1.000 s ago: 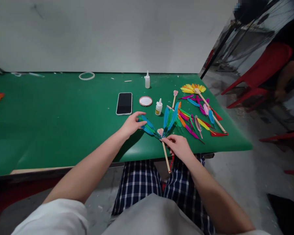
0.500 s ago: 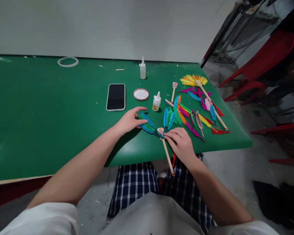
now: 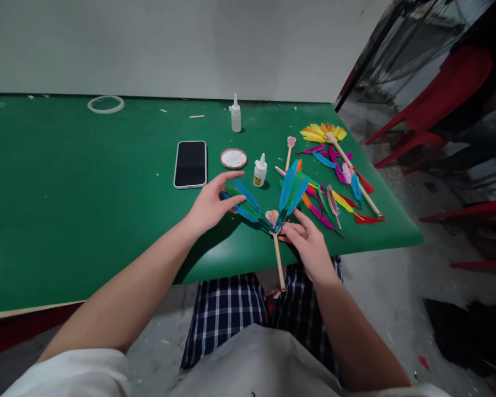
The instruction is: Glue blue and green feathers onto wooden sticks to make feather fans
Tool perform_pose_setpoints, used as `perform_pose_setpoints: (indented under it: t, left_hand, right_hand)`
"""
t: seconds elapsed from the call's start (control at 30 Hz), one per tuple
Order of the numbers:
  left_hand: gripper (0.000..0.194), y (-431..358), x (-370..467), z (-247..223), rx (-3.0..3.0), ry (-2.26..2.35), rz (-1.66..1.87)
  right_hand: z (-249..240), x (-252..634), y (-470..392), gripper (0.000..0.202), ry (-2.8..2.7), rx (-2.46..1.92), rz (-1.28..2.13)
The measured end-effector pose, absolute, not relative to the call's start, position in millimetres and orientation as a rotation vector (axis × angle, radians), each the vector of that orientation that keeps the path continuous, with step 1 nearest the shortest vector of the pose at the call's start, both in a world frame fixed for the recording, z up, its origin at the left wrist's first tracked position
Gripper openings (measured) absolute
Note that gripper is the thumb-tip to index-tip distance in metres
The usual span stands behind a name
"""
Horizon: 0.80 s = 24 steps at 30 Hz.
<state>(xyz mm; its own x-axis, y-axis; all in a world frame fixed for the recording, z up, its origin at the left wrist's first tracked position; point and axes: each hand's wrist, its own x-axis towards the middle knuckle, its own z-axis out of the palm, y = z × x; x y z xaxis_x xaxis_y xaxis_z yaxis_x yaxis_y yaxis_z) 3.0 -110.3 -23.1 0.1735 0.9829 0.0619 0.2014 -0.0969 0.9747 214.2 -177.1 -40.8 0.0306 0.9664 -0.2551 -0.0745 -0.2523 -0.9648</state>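
Note:
A feather fan (image 3: 271, 216) with a wooden stick handle and a small pinkish heart-shaped head is held over the front edge of the table. Blue and green feathers spread from the head in two bunches. My left hand (image 3: 213, 203) has the left bunch (image 3: 252, 205) between thumb and fingers, the index finger stretched out above it. At the base of the right bunch (image 3: 292, 190), my right hand (image 3: 310, 242) grips the fan near the top of the handle, its fingertips partly hidden. Beyond them stands a small glue bottle (image 3: 260, 172) with a yellow label.
Loose coloured feathers (image 3: 326, 201) lie to the right, near a finished-looking yellow feather fan (image 3: 324, 133) and a bare fan stick (image 3: 290, 151). Further left are a phone (image 3: 190, 164), a round white lid (image 3: 233, 159), another bottle (image 3: 236, 117) and a tape ring (image 3: 106, 105). Red chairs (image 3: 446, 105) stand right.
The right bunch of feathers stands higher and wider now. My right hand has turned, its fingers shifting from above the fan's base to beside it. My left hand keeps its hold.

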Motion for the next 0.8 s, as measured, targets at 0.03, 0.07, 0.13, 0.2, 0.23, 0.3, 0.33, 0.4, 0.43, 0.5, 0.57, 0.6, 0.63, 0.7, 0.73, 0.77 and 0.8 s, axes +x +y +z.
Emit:
perform_pose_setpoints:
  t: [0.03,0.07,0.13,0.2,0.23,0.3,0.33,0.4,0.43,0.5,0.57,0.6,0.63,0.7,0.73,0.77,0.8]
  left_hand:
    - [0.050,-110.6,3.8,-22.9,1.490,1.191,1.047]
    - [0.051,-110.9,4.6,-22.9,1.482,1.192,1.056]
    - [0.052,-111.4,5.8,-22.9,1.464,1.205,1.069]
    - [0.052,-112.4,6.7,-21.6,1.438,1.220,1.089]
    - [0.052,-113.2,7.2,-20.6,1.414,1.220,1.101]
    - [0.055,-115.1,8.4,-18.4,1.343,1.204,1.112]
    - [0.056,-116.2,9.1,-17.7,1.300,1.192,1.103]
    - [0.058,-118.2,11.1,-17.9,1.212,1.172,1.052]
    - [0.059,-119.0,12.2,-18.8,1.175,1.164,1.022]
    - [0.059,-120.2,14.4,-21.5,1.118,1.148,0.979]
    - [0.060,-121.0,16.3,-24.1,1.083,1.139,0.976]
    - [0.061,-121.3,17.1,-24.9,1.072,1.138,0.985]
    - [0.061,-121.7,17.8,-25.4,1.061,1.137,0.996]
    - [0.062,-122.5,18.9,-25.6,1.037,1.135,1.010]
    - [0.062,-123.1,19.5,-25.5,1.024,1.133,1.011]
    - [0.059,-123.7,20.1,-25.4,1.010,1.129,1.004]
    - [0.054,-124.5,20.7,-25.6,0.999,1.120,0.985]
  right_hand:
    - [-40.1,210.8,-175.1,0.056,-0.973,-1.302,1.479]
    - [-39.8,207.3,-173.3,0.052,-0.967,-1.250,1.549]
    - [-40.6,201.2,-170.0,0.044,-0.960,-1.175,1.630]
    - [-42.8,196.9,-167.4,0.042,-0.935,-1.157,1.630]
    - [-44.2,195.4,-166.4,0.041,-0.930,-1.157,1.613]
    - [-46.6,192.9,-165.0,0.039,-0.942,-1.148,1.576]
    - [-47.4,191.8,-164.5,0.038,-0.953,-1.141,1.557]
    - [-47.9,189.3,-163.8,0.040,-0.968,-1.136,1.523]
    - [-47.7,188.0,-163.4,0.041,-0.970,-1.142,1.509]
    - [-47.0,185.3,-162.9,0.044,-0.962,-1.167,1.481]
    - [-46.7,183.1,-162.5,0.045,-0.952,-1.182,1.458]
    - [-46.8,182.3,-162.5,0.046,-0.950,-1.182,1.451]
    - [-47.0,181.8,-162.5,0.046,-0.949,-1.177,1.443]
    - [-47.9,181.1,-162.8,0.046,-0.946,-1.165,1.430]
    - [-48.3,181.0,-163.0,0.045,-0.942,-1.163,1.423]
    - [-48.6,180.9,-163.1,0.044,-0.938,-1.162,1.416]
    - [-48.8,180.7,-163.2,0.043,-0.935,-1.162,1.410]
